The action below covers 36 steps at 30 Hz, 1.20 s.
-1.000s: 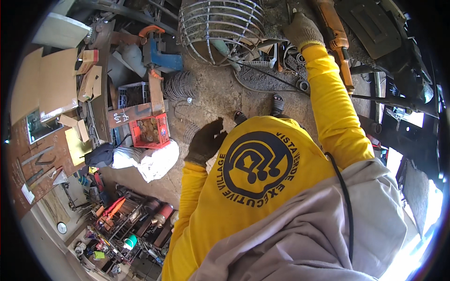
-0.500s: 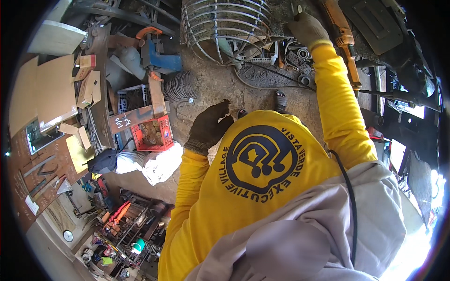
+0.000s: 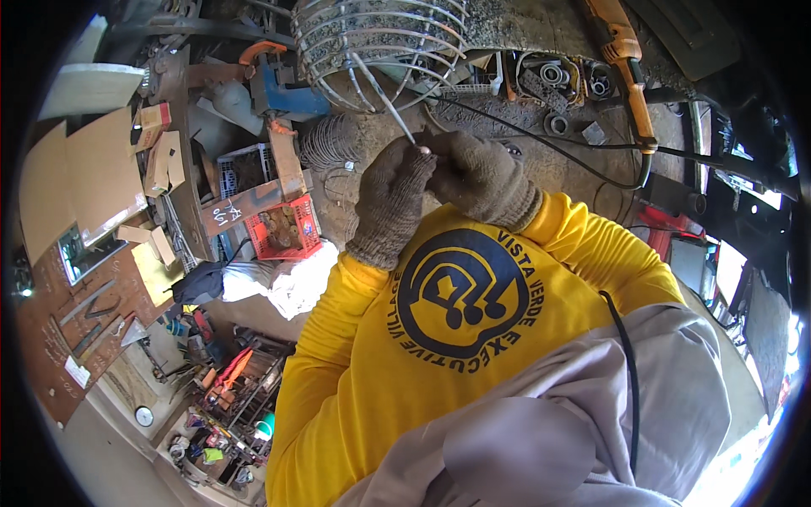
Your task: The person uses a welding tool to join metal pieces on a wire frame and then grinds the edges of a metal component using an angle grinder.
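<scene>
Both my hands wear brown knit gloves and meet in front of my chest. My left hand point(image 3: 390, 203) is closed around a thin grey rod point(image 3: 384, 100), its lower end showing by the fingertips. The rod slants up and to the left, its far tip in front of a round cage of bent metal bars point(image 3: 338, 46). My right hand point(image 3: 488, 176) is closed too, its fingertips against the left hand beside the rod's end. Whatever it grips is hidden.
An orange power tool point(image 3: 623, 51) with a black cord point(image 3: 562, 144) lies at the upper right. Metal rings point(image 3: 553, 74) sit beyond my hands. At left are a blue clamp-like tool point(image 3: 287, 93), coiled wire point(image 3: 329, 142), a red crate point(image 3: 283, 230) and cardboard point(image 3: 80, 186).
My right hand has come down from the bench to my chest. My left hand has risen slightly and closed, and the thin grey rod now shows between the hands.
</scene>
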{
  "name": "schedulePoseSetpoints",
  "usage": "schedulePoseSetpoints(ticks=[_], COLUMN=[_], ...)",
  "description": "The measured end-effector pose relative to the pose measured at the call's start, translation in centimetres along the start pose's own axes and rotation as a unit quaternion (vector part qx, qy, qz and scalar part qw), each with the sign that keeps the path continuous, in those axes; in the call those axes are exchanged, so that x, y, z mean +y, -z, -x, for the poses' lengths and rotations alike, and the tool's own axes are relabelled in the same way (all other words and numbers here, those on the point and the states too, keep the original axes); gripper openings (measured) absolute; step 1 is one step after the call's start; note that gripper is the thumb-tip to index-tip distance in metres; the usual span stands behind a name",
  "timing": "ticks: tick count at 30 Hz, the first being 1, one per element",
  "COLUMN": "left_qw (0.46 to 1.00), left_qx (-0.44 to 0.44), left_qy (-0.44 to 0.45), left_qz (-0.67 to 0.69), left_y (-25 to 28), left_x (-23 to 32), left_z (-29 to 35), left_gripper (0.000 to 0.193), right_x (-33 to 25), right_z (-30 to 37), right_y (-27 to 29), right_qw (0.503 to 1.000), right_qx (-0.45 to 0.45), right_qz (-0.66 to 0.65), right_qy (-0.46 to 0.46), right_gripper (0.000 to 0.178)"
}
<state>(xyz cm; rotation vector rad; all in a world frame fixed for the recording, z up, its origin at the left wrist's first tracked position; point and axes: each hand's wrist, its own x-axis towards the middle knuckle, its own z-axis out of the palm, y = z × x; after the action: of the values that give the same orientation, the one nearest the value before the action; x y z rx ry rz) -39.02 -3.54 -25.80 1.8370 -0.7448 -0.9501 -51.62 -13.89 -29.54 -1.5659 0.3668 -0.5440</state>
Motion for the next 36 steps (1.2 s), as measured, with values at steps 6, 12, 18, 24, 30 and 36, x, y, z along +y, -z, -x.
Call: schedulePoseSetpoints(ticks=[6,12,18,24,30,36], left_qw=[0.990,0.938,0.939,0.896,0.894,0.875], left_qx=[0.077,0.058,0.079,0.030,0.054,0.064], left_qy=[0.110,-0.080,-0.088,-0.101,-0.116,-0.110], left_qz=[-0.053,-0.333,-0.323,-0.432,-0.429,-0.467], left_y=[2.3,4.7,3.5,3.4,3.3,1.9], left_x=[1.8,2.4,5.0,7.0,6.2,7.2], left_z=[1.5,3.0,1.8,0.8,0.2,1.3], left_gripper=[0.027,0.032,0.031,0.033,0.031,0.032], right_x=[5.5,9.5,10.2,12.2,13.0,12.3], right_z=[-0.2,-3.8,-5.1,-5.3,-5.0,-4.2], right_y=[2.4,2.7,2.7,1.9,0.4,0.4], right_qw=[0.988,0.972,0.952,0.953,0.954,0.965], right_qx=[0.134,0.132,0.053,0.071,0.103,0.130], right_qz=[-0.069,-0.157,-0.274,-0.286,-0.281,-0.228], right_qy=[-0.039,-0.117,-0.124,-0.072,-0.029,0.016], right_gripper=[0.052,0.049,0.037,0.032,0.032,0.031])
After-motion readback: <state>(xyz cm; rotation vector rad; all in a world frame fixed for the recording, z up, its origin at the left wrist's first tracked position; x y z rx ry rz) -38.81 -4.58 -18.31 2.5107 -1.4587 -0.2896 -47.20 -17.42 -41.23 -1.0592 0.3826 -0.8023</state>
